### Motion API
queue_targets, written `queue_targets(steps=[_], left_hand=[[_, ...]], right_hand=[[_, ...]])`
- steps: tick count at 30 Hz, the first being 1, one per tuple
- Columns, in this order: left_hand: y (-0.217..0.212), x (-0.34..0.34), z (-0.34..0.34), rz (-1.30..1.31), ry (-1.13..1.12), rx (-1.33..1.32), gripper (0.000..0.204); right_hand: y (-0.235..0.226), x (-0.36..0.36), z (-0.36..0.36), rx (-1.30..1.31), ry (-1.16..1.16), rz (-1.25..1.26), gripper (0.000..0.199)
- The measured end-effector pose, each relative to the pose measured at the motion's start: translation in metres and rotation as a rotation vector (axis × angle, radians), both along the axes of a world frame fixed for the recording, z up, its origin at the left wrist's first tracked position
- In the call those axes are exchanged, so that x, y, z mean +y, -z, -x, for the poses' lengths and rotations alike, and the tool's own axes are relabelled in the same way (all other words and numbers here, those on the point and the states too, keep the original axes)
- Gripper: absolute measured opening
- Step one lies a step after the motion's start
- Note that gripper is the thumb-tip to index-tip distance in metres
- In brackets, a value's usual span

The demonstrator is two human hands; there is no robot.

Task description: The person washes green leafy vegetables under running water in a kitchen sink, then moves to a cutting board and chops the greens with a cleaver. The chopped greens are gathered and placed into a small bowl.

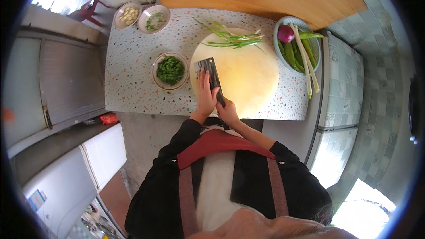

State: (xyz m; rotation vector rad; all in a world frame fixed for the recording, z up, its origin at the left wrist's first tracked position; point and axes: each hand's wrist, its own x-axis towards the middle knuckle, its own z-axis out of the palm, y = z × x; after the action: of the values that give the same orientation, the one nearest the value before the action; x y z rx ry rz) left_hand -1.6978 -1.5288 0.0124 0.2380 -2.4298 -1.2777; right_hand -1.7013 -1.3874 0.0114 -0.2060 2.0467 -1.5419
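Note:
A dark-bladed cleaver (pixel 215 79) stands over the left part of a round pale cutting board (pixel 252 79). My right hand (pixel 228 111) is closed around its handle, close to the counter's front edge. Against the blade's left side lies my left hand (pixel 205 95), fingers stretched out flat. Whether anything sits under the blade or the left palm is hidden. Just left of the board is a bowl (pixel 154 78) of chopped green herbs (pixel 170 70). Across the board's far edge lies a loose bunch of green onions (pixel 234 40).
The speckled counter (pixel 133 79) also bears a bowl of peeled garlic cloves (pixel 129 15) and a bowl with a few green bits (pixel 156 20) at the far left. On the right, a blue basket (pixel 277 48) holds a red onion (pixel 285 33), green peppers (pixel 290 54) and long pale stalks (pixel 305 62).

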Motion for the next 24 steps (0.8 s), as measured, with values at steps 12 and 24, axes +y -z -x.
queue_targets(steps=[12, 24], left_hand=[[-0.003, -0.147, -0.025, 0.279, -0.212, -0.115, 0.056], [-0.035, -0.159, -0.028, 0.414, -0.079, -0.042, 0.047]], right_hand=[[-0.041, -0.084, 0.034, -0.092, -0.126, -0.093, 0.022], [-0.072, -0.090, 0.041, -0.017, -0.143, -0.091, 0.021]])
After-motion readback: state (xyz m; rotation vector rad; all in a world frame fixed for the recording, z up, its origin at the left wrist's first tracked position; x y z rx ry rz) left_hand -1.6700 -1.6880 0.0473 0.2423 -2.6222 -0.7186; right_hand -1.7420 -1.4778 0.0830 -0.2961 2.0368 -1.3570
